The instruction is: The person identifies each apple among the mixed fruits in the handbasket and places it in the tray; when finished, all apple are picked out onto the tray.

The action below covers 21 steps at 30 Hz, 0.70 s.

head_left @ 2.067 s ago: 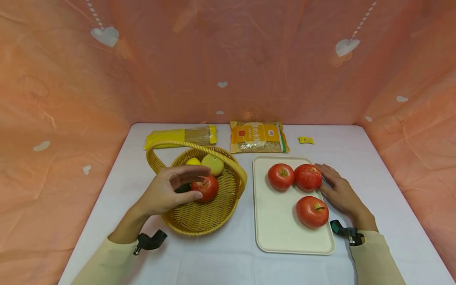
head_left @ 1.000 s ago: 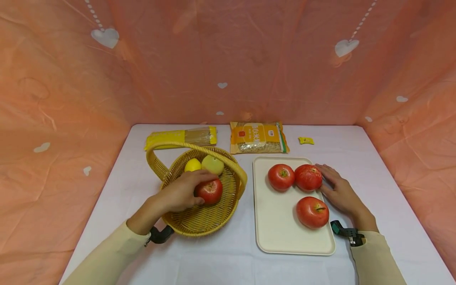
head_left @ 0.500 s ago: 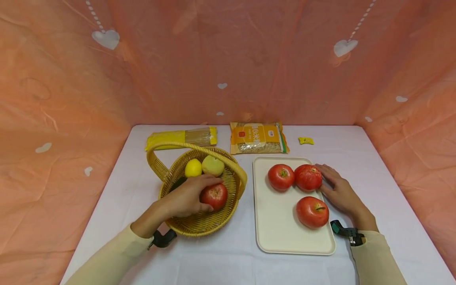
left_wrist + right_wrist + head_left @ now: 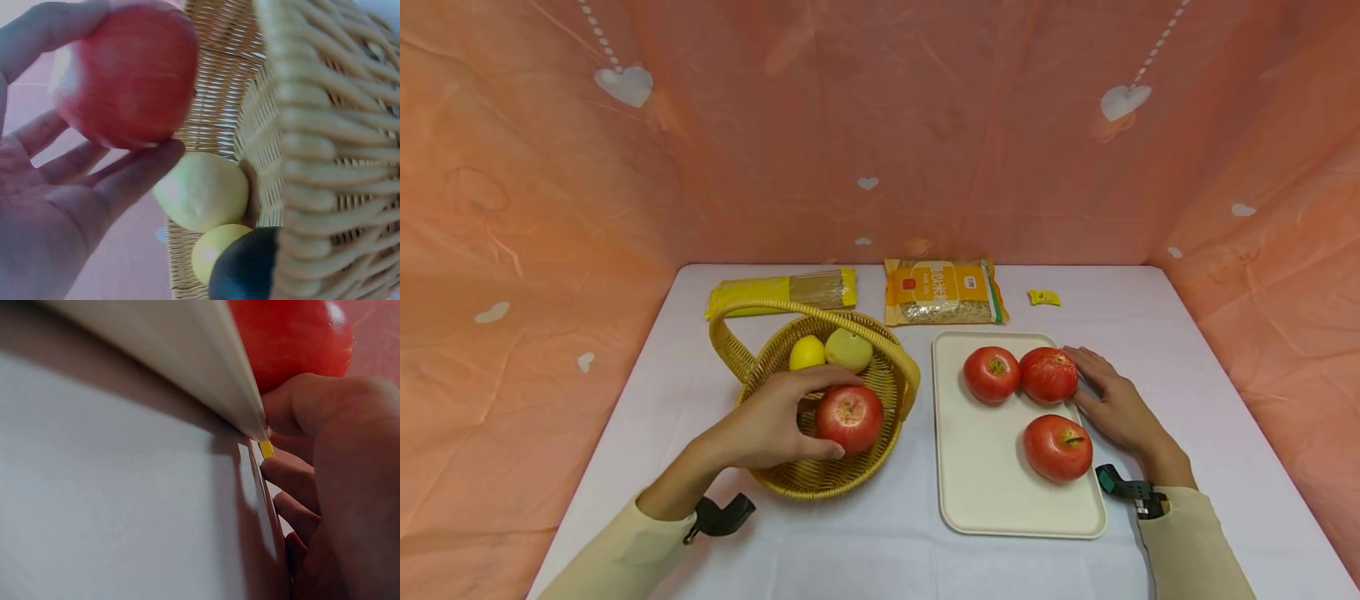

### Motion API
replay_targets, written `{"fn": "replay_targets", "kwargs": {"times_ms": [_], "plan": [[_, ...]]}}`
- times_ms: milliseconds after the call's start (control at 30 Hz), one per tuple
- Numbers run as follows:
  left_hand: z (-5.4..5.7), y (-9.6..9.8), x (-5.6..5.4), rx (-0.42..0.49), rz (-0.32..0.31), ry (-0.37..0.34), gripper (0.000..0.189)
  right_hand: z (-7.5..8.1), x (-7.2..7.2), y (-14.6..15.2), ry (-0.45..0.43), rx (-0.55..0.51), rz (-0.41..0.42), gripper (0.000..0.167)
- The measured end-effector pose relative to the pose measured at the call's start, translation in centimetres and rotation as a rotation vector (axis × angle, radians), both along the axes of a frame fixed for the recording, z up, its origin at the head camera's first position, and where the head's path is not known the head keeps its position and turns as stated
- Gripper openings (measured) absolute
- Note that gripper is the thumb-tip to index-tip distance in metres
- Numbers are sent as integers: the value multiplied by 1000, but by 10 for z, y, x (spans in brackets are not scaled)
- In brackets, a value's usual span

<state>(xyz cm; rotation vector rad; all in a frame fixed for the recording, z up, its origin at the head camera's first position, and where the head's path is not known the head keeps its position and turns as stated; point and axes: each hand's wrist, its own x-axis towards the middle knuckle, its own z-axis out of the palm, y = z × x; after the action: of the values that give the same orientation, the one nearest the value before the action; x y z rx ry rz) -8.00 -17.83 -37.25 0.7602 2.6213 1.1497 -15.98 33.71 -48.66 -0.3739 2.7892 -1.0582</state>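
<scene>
My left hand [image 4: 763, 427] grips a red apple [image 4: 850, 418] between thumb and fingers over the wicker basket [image 4: 808, 492]. In the left wrist view the held apple [image 4: 134, 78] is raised above the other fruit. Inside the basket lie a yellow lemon [image 4: 807, 352], a pale green round fruit [image 4: 848, 349] and a dark oval item [image 4: 244, 269]. My right hand [image 4: 1116, 408] rests at the right edge of the cream tray [image 4: 985, 500], its thumb at the rim in the right wrist view. Three red apples sit on the tray, the nearest to that hand being the back right one [image 4: 1048, 375].
Behind the basket lies a yellow pack of noodles [image 4: 782, 290]. An orange food bag [image 4: 943, 292] stands behind the tray, with a small yellow packet [image 4: 1044, 297] to its right. The basket's tall handle [image 4: 820, 312] arches over the fruit. Orange cloth [image 4: 925, 167] hangs around the white table.
My left hand has reached into the basket, taken hold of the apple and lifted it toward the camera. The right hand and the apples on the tray have stayed put.
</scene>
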Motion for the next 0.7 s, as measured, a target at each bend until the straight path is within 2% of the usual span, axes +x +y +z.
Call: {"fn": "replay_targets", "kwargs": {"times_ms": [200,400,567,700], "plan": [[9,1,8,212,-17,-48,80,0,0,0,-11,-7,-1,71],[15,14,17,267,-67,-16,77,-2,-1,0,25,-17,9,69],[14,30,21,321,-121,-19,76,-2,-1,0,29,-17,9,68],[13,44,23,274,-142,3,78,-2,0,0,12,-13,2,69]]}}
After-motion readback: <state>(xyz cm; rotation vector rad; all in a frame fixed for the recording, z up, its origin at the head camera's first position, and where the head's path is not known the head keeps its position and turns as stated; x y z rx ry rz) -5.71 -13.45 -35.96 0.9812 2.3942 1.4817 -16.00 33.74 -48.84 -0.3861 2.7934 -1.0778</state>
